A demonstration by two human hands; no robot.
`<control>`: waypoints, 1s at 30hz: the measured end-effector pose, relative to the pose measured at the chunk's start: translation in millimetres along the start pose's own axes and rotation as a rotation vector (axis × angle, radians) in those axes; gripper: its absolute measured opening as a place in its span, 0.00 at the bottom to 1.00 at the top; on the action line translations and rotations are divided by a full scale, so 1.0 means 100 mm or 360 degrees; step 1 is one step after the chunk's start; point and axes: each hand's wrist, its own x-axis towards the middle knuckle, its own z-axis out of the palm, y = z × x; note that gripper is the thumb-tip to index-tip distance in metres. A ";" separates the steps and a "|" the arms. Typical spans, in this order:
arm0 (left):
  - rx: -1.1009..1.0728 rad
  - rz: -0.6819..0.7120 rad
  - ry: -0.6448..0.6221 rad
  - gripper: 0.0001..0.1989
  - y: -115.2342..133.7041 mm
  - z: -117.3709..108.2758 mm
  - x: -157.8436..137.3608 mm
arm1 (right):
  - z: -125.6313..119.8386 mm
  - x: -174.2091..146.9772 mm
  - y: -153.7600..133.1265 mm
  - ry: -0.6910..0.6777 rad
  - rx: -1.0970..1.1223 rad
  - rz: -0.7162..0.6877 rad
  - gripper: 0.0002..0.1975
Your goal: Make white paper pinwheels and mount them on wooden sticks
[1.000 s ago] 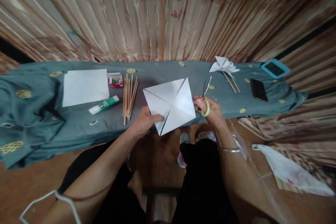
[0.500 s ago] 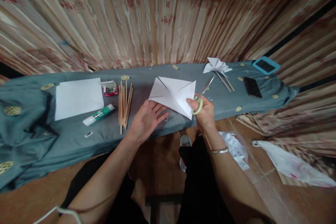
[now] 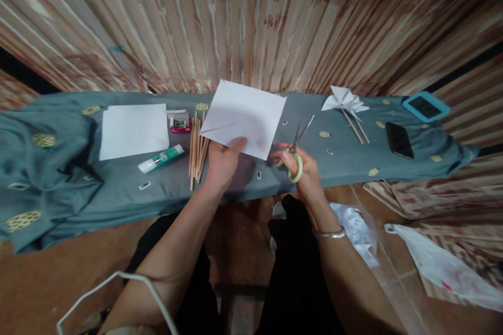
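Paper (image 3: 247,112) moved into left hand (image 3: 223,161), pinched at near edge, right hand (image 3: 309,174) holding scissors (image 3: 299,165)

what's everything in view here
cloth: one, grey, across middle
curtain: count unclear, beige, behind
paper square: one, white, centre
scissors: one, green handles, centre right
loose paper: count unclear, white, cloth's left
open box: one, red, beside loose paper
glue stick: one, white-green, near box
wooden sticks: several, tan, right of box
paper pinwheel: count unclear, white, cloth's right
thin sticks: two, tan, at pinwheel
phone: one, black, cloth's right
framed device: one, blue, far right
bags: two, whitish, lower right
cord: one, white, lower left
floor: one, brown, below
bracelet: one, silver, right wrist
trousers: one pair, black, below
left hand: one, bare, gripping paper square
right hand: one, bare, holding scissors
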 end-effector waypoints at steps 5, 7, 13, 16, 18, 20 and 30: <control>0.0186 0.0126 0.0077 0.17 0.04 -0.17 0.13 | -0.09 -0.19 0.13 -0.0594 -0.0025 0.0297 0.29; 0.0219 0.0132 0.0059 0.16 0.03 -0.18 0.13 | -0.10 -0.23 0.18 -0.0753 -0.0060 0.0373 0.29; 0.0416 0.0192 0.0029 0.12 0.15 -0.05 0.02 | -0.10 -0.25 0.20 -0.0889 -0.0002 0.0392 0.27; 0.0447 0.0202 0.0022 0.12 0.16 0.01 -0.01 | -0.11 -0.23 0.18 -0.0853 -0.0004 0.0352 0.28; 0.0397 0.0173 0.0000 0.11 0.12 0.03 -0.01 | -0.11 -0.22 0.17 -0.0830 -0.0022 0.0337 0.28; 0.0350 0.0145 -0.0019 0.11 0.08 0.03 -0.01 | -0.10 -0.22 0.16 -0.0811 -0.0013 0.0351 0.27; 0.0416 0.0202 -0.0021 0.07 0.08 0.01 -0.03 | -0.10 -0.23 0.17 -0.0796 0.0031 0.0432 0.26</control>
